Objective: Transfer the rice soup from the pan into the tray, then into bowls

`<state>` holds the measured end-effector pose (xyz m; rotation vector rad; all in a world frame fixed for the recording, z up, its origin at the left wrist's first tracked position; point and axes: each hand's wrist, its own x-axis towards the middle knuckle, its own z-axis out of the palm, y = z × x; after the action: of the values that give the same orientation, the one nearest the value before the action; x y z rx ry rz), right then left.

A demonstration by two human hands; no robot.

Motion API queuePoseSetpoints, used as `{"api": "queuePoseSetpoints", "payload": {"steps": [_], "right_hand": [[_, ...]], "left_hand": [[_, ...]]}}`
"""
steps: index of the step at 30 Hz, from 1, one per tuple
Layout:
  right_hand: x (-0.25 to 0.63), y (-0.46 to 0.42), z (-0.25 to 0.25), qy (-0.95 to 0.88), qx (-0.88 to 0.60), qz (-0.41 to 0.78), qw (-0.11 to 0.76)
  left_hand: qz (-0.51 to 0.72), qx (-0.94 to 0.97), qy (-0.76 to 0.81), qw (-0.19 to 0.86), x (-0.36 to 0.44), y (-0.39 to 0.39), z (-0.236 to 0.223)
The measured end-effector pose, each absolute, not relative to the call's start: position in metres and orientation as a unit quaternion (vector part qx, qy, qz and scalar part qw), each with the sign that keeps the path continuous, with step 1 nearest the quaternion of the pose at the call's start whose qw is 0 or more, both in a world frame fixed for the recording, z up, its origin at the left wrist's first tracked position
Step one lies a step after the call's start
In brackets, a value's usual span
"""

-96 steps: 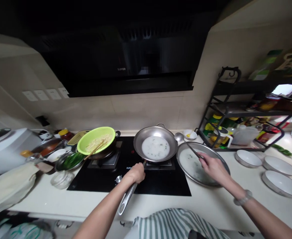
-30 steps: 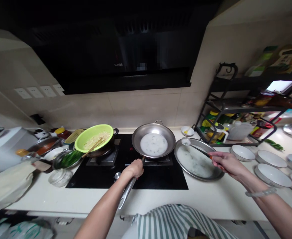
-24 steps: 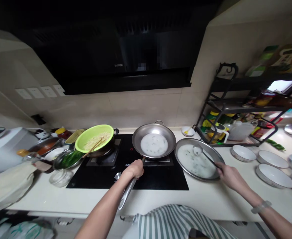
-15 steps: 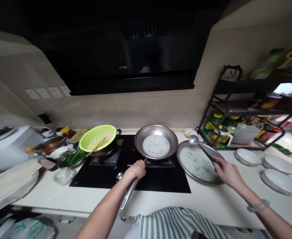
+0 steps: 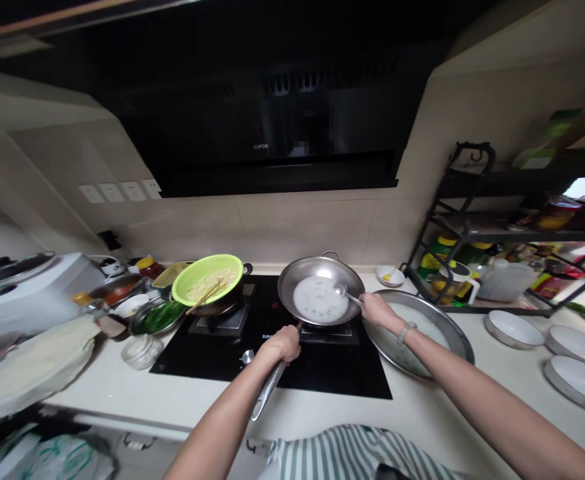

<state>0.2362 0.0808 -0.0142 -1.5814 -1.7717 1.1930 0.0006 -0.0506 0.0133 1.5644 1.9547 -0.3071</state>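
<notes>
Pan (image 5: 317, 265) sits on the stove's right burner, white liquid with dark bits inside, handle aimed at the table's front edge. I have the left hand (image 5: 286, 344) wrapped round that handle; right hand (image 5: 378, 312) grips the ladle (image 5: 341, 290), bowl at the right side of the liquid, can't tell if dipped. Risks as I judge them: a push or pull on the handle could tip or slide the pan; ladle tilted near the rim could drip on the stove (image 5: 212, 370); right forearm crosses the wide basin (image 5: 465, 343), could catch its rim. Chopsticks (image 5: 204, 298) overhang the green bowl (image 5: 207, 265) at the stove's left; one bump drops them. Pale table (image 5: 137, 393), white bowls (image 5: 515, 330) toward its right end, black rack (image 5: 465, 230) at the back right corner. Dark range hood (image 5: 272, 107) overhead, plain wall behind.
</notes>
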Motion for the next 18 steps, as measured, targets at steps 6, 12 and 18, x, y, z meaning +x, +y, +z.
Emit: {"api": "queuePoseSetpoints", "payload": {"steps": [6,12,18], "right_hand": [[0.228,0.072,-0.015,-0.598,-0.604,0.482,0.212],[0.237,0.058,-0.004,-0.539,-0.602,0.537,0.243],[0.249,0.050,-0.003,-0.546,-0.591,0.540,0.247]], "left_hand": [[-0.106,0.589,0.738,0.311,-0.001,-0.051,0.010],[-0.106,0.595,0.733,0.312,-0.002,-0.052,0.012],[-0.111,0.597,0.730,0.314,-0.004,-0.050,0.009]]}}
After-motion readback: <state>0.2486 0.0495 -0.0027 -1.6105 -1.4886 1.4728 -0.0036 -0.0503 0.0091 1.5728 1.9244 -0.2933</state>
